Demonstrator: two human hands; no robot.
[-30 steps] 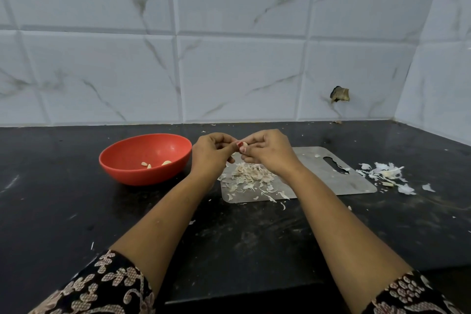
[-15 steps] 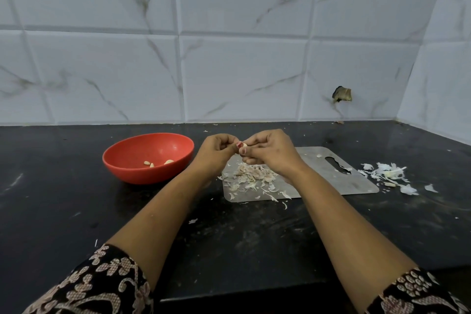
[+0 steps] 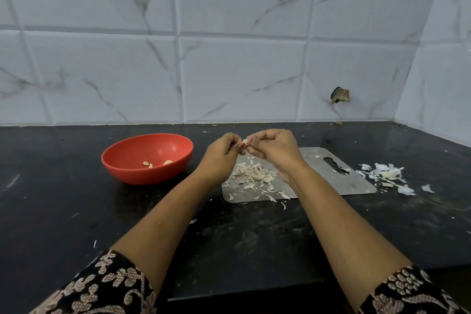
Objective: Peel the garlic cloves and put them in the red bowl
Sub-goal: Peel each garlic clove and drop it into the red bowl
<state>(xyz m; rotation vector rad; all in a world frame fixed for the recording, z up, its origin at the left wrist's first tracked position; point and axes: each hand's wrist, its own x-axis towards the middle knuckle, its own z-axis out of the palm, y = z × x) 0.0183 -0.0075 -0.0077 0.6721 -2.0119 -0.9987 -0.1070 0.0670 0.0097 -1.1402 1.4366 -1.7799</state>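
Garlic clove (image 3: 245,142) is pinched between both hands' fingertips, held in the air. Near to far:
- patterned left sleeve (image 3: 107,288) and right sleeve (image 3: 413,293) at the bottom edge, bare forearms converging forward
- black counter (image 3: 76,211) under the arms, a few stray flecks of skin on it
- left hand (image 3: 221,154) and right hand (image 3: 276,150) are together, fingers curled, thumbs and fingertips meeting on the clove
- peel pile (image 3: 254,173) lies directly below the hands, on the left end of the metal cutting board (image 3: 356,183); the board runs out to the right of the right hand, handle slot at that end
- white scraps (image 3: 384,173) on the counter past the board's right end, well right of the hands
- red bowl (image 3: 122,150) just left of the left hand, apart from it, a few peeled cloves (image 3: 147,164) inside
- tiled wall (image 3: 229,71) behind everything, broken hole (image 3: 340,95) up and right of the hands
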